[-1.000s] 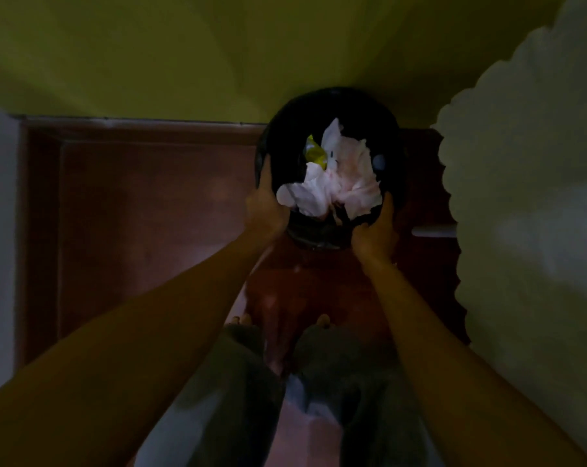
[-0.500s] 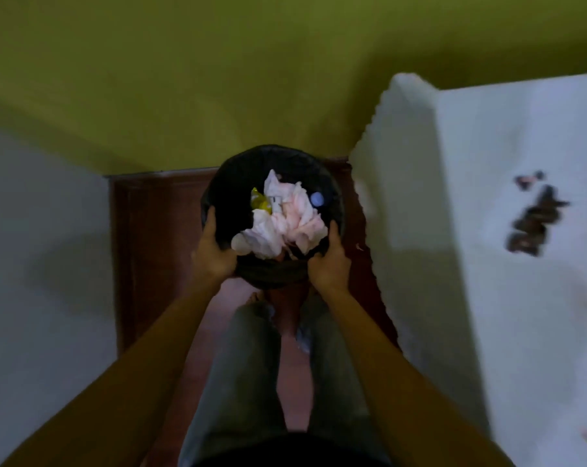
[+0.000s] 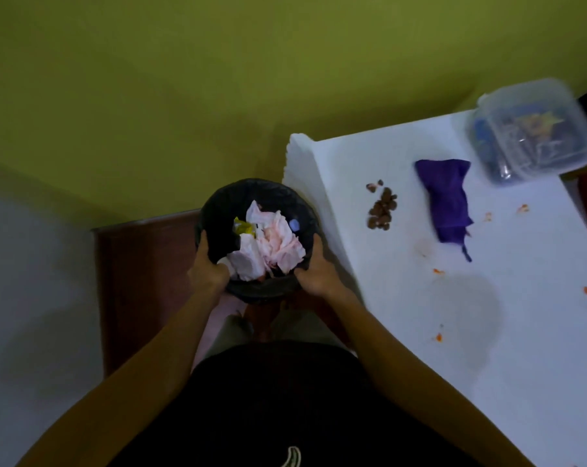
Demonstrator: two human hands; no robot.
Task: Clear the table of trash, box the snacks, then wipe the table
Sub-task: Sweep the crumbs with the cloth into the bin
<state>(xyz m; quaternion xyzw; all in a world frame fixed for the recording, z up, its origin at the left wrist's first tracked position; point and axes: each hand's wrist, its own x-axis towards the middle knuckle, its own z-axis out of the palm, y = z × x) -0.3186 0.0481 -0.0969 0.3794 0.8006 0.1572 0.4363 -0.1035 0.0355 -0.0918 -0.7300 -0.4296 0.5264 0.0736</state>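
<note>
Tissues (image 3: 268, 247) fill bin (image 3: 238, 197) gripped by left hand (image 3: 206, 274) and right hand (image 3: 315, 274).

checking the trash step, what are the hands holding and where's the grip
The bin, by its rim: left hand on the left side, right hand on the right.

A bin (image 3: 251, 188) is held at frame centre between the left hand (image 3: 206, 271) and the right hand (image 3: 315, 274), with crumpled tissues (image 3: 268, 247) inside. To its right is the table (image 3: 403, 332). On it, crumbs (image 3: 383, 208) lie left of a cloth (image 3: 449, 200), and a container (image 3: 534, 129) is set at the upper right.
</note>
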